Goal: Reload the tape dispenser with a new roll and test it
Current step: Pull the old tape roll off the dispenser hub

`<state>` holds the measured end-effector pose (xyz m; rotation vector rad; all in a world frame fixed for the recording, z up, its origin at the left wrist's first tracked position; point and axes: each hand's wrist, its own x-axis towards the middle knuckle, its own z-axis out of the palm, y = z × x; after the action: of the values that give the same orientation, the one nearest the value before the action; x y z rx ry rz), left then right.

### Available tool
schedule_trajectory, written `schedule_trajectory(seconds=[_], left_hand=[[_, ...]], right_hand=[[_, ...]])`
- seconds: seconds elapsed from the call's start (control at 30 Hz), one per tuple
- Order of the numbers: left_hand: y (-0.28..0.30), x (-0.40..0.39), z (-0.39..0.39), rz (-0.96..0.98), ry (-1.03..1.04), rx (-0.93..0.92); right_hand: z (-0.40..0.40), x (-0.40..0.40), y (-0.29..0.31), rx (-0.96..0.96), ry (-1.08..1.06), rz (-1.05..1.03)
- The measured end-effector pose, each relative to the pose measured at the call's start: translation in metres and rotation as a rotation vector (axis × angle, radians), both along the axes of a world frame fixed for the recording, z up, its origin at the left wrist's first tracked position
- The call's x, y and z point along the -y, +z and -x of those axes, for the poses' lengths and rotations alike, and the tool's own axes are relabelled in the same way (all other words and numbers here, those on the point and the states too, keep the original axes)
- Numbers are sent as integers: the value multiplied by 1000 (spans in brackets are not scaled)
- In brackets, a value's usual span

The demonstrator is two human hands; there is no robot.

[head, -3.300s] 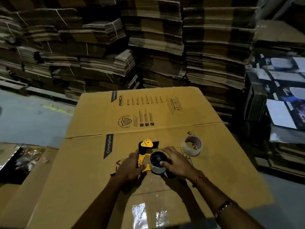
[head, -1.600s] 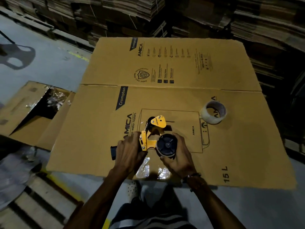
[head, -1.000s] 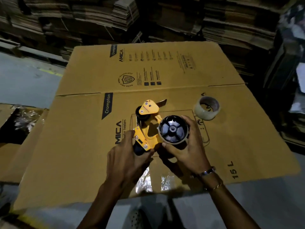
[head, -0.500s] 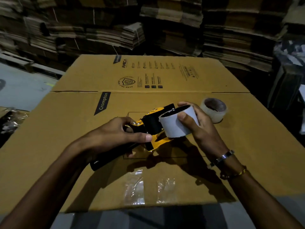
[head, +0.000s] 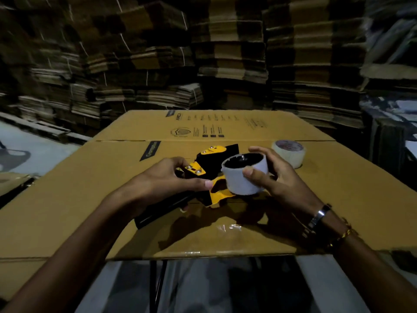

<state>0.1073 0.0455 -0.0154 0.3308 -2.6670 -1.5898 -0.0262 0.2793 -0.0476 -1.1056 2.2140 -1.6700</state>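
A yellow and black tape dispenser (head: 212, 162) is held just above a flattened cardboard box (head: 293, 199). My left hand (head: 162, 184) grips its dark handle from the left, thumb stretched toward the yellow frame. On the dispenser's wheel sits a pale, bare-looking tape core (head: 244, 175), and my right hand (head: 277, 179) wraps round it, thumb in front and fingers behind. A full roll of clear tape (head: 290, 152) lies flat on the cardboard to the right, beyond my right hand and apart from it.
Tall stacks of bundled flat cartons (head: 225, 53) wall in the back and both sides. Grey floor (head: 29, 145) shows at the left and below the cardboard's near edge. Strips of clear tape (head: 225, 227) are stuck on the cardboard near me.
My head has tipped up and come lower, so the cardboard looks flatter. Over the last second the dispenser was turned on its side; both hands keep their holds, the core slightly nearer me.
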Motion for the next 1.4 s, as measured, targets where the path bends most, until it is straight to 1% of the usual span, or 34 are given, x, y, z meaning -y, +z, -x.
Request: schedule_trajectory(seconds=[0.07, 0.13, 0.23, 0.33, 0.4, 0.5, 0.57, 0.67, 0.77, 0.9, 1.0, 1.2, 1.3, 1.4], left_hand=[[1, -6, -9, 54, 40, -47], [2, -12, -18, 152, 54, -104], [-5, -17, -26, 439, 65, -219], [-15, -19, -28, 685, 113, -359], [-23, -17, -26, 835, 129, -455], [-36, -9, -22, 1051, 161, -579], [-42, -8, -20, 1126, 167, -609], [-52, -4, -18, 1148, 170, -626], [-62, 1, -17, 1097, 170, -652], [-71, 3, -14, 1034, 178, -682], [-76, 0, -14, 989, 249, -688], [-83, -12, -15, 1003, 421, -638], [-80, -19, -14, 946, 471, -596], [-80, -25, -9, 847, 500, -611]], right_hand=[[-6, -7, -2, -17, 7, -46], [-13, -10, -4, -51, -7, -105], [-21, -8, -6, -160, -56, -201], [-28, 0, -10, -233, -104, -243], [-30, 9, -15, -304, -166, -248], [-30, 24, -25, -354, -229, -195], [-31, 33, -30, -391, -276, -174], [-32, 42, -38, -403, -318, -164], [-29, 45, -43, -401, -322, -175], [-30, 43, -45, -449, -322, -184], [-32, 42, -46, -479, -310, -181], [-38, 40, -44, -576, -318, -150], [-42, 39, -43, -642, -330, -140], [-43, 38, -43, -748, -371, -171]])
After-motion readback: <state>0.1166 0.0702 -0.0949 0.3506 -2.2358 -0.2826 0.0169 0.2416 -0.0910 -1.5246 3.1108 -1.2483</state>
